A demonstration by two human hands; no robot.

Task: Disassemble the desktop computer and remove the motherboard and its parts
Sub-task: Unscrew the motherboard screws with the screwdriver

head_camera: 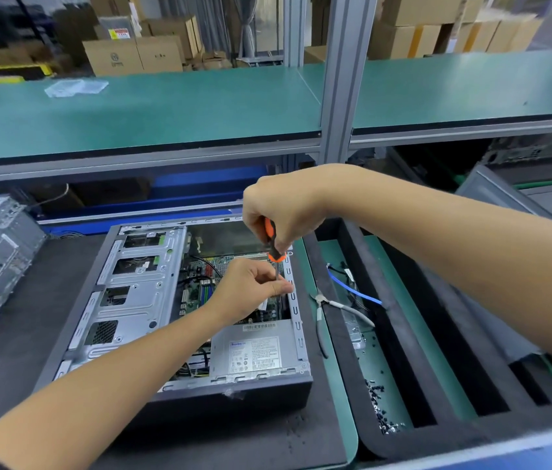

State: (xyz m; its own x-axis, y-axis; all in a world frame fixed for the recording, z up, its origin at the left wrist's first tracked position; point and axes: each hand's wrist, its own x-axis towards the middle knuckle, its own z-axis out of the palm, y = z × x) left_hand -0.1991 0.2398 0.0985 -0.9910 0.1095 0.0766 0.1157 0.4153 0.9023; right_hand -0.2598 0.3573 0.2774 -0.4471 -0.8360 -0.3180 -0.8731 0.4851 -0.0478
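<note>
Both hands on one screwdriver (274,244): right hand (278,212) grip wrapped round handle above, left hand (251,288) pinching near-upright shaft directly below, over motherboard (200,283).

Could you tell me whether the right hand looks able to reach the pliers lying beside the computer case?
Probably yes, though not at once: the pliers lie in the open, uncovered, right of the case, but the right hand grips the screwdriver.
</note>
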